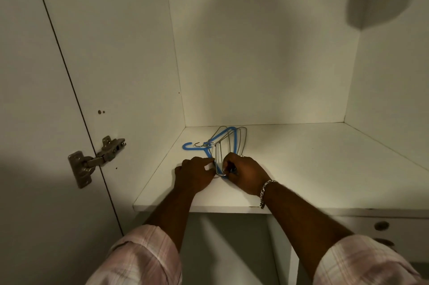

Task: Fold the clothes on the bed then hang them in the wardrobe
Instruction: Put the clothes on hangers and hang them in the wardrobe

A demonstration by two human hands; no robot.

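A small pile of hangers lies flat on the white wardrobe shelf [301,168]: one blue plastic hanger [235,140] with its hook pointing left, tangled with several thin metal wire hangers [219,154]. My left hand [195,174] pinches the near end of the pile from the left. My right hand [245,172], with a chain bracelet on the wrist, grips the same near corner of the wire hangers from the right. Both forearms reach in over the shelf's front edge. No clothes are in view.
The wardrobe interior is white, with a back wall and side walls close around the shelf. An open door with a metal hinge [95,160] stands at the left. Drawers with round knobs [381,226] sit below the shelf at right.
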